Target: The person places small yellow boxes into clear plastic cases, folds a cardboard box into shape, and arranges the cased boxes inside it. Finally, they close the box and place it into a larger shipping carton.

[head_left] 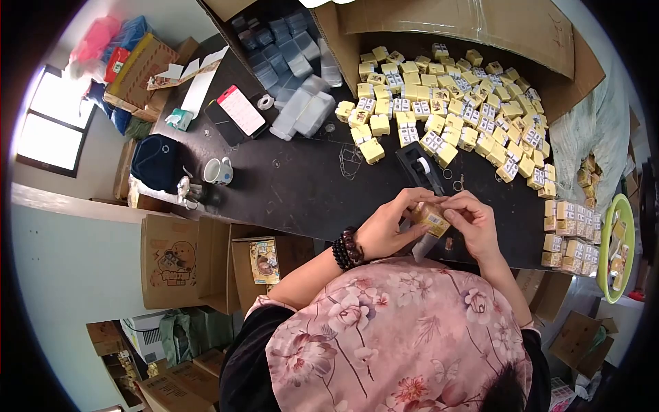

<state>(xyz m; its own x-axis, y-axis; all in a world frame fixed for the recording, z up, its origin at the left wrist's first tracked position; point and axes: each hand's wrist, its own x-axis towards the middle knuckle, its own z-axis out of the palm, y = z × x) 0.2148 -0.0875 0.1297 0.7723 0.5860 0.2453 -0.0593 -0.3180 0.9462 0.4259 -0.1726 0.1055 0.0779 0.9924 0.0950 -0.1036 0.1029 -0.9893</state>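
Note:
My left hand (pixel 384 228), with dark beaded bracelets at the wrist, grips a small yellow printed box (pixel 432 221) over the near edge of the black table. The fingers of my right hand (pixel 475 225) pinch at the box's right upper edge; whether a small piece lies between them is hidden. Below the box, a pale translucent strip (pixel 424 247) hangs close to my left thumb. Just beyond my hands stands a black tape dispenser (pixel 420 168) with a white roll. Many small yellow boxes (pixel 449 103) are spread behind it.
Clear plastic cases (pixel 302 113) lie at the back, beside a large open carton (pixel 453 22). A phone (pixel 241 111), a cup (pixel 218 172) and a dark bag (pixel 155 162) are at left. Stacked small boxes (pixel 571 226) and a green basket (pixel 607 264) stand at right.

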